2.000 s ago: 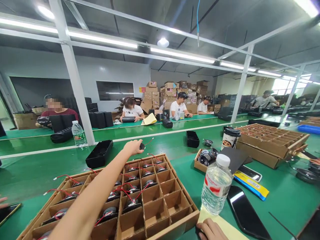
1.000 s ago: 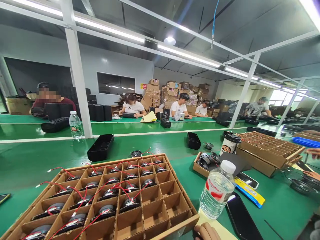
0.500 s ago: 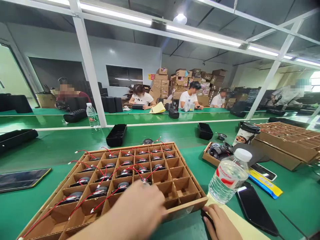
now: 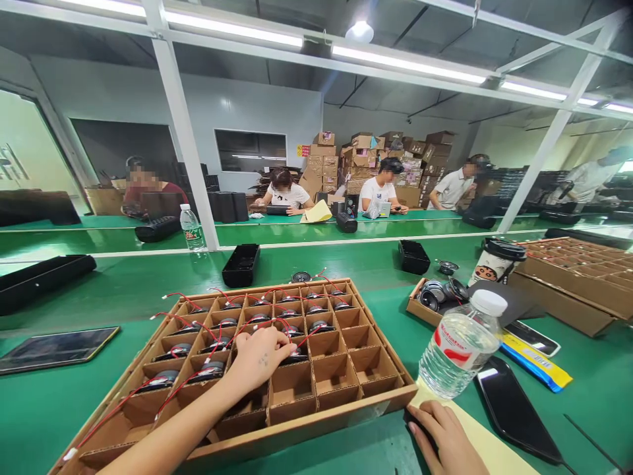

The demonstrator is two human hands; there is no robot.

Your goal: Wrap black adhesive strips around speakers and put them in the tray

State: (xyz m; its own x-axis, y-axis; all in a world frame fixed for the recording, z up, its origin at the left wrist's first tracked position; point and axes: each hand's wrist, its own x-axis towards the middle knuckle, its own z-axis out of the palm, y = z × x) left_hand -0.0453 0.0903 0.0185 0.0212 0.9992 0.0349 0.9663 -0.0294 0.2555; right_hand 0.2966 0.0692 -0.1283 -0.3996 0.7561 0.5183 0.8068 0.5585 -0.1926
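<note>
Left hand [image 4: 257, 359] dips into the cardboard divider tray [image 4: 341, 389], fingers [image 4: 277, 340] bunched narrow at a speaker [image 4: 295, 356] in a far-middle cell (red leads trail across many cells); right hand [image 4: 440, 439], loosely curled, rests on yellow paper [image 4: 477, 439] over a dark object [image 4: 414, 422] too hidden to name. Left of the tray, green bench [image 4: 49, 310] runs open past a tablet [image 4: 54, 348]; a water bottle [image 4: 459, 353] stands just beside the tray's right corner.

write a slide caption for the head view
Left hand among wired speakers in a cardboard divider tray
</note>
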